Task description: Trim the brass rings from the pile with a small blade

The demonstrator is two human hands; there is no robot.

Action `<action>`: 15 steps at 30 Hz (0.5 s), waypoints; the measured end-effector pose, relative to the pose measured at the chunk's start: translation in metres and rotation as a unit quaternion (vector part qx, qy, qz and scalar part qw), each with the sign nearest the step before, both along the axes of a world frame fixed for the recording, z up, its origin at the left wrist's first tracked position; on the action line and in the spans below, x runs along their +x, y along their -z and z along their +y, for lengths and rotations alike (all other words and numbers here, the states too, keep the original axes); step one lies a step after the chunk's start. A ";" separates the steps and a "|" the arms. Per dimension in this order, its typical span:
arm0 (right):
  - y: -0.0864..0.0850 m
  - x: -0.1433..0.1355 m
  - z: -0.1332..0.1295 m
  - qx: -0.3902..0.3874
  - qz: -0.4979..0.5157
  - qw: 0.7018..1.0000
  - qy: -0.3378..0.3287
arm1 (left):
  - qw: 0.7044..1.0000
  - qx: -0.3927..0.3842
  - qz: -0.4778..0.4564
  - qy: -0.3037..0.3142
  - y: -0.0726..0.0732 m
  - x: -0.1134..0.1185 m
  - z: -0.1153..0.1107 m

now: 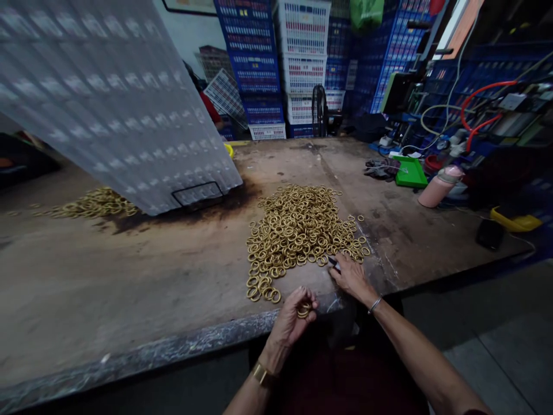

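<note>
A heap of brass-coloured rings (298, 225) is spread on the wooden table before me. My left hand (290, 317), palm turned up and fingers curled, holds a few brass rings (304, 310) near the table's front edge. At the heap's near right side is my right hand (352, 278), its fingers reaching in against the rings. It grips a small tool with a dark pointed tip (332, 261); most of that tool is hidden by the fingers, so its kind does not show.
A tall grey panel with rows of wrapped pieces (116, 104) leans at left, beside a second ring pile (97, 203). A pink bottle (437, 189), a green tray (409, 172) and a yellow tray (516, 220) lie right. Stacked crates (302, 63) line the back.
</note>
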State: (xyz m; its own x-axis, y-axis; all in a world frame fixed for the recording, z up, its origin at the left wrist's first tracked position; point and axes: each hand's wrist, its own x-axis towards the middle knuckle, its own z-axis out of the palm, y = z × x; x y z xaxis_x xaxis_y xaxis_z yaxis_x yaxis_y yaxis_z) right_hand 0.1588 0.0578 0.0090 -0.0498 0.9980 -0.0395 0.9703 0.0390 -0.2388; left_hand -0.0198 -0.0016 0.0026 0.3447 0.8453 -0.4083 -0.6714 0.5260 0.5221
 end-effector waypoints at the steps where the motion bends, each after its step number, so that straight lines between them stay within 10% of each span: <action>1: 0.002 0.001 -0.001 0.000 0.001 1.000 -0.003 | 1.000 0.003 0.013 0.004 -0.001 0.002 0.001; 7: 0.010 -0.004 -0.007 0.018 0.133 0.991 -0.027 | 0.993 0.043 0.113 -0.007 -0.001 0.015 0.003; 15: 0.002 -0.032 -0.016 0.012 0.438 0.898 0.042 | 0.968 0.075 0.237 -0.035 -0.004 0.029 0.000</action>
State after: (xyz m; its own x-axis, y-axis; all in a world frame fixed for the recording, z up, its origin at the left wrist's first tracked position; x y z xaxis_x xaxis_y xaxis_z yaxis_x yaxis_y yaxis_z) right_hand 0.1264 0.0422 0.0072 0.0235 0.9997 0.0005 0.4104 -0.0092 -0.9119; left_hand 0.0096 -0.0015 0.0064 0.0886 0.9220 -0.3769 -0.3699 0.3818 0.8470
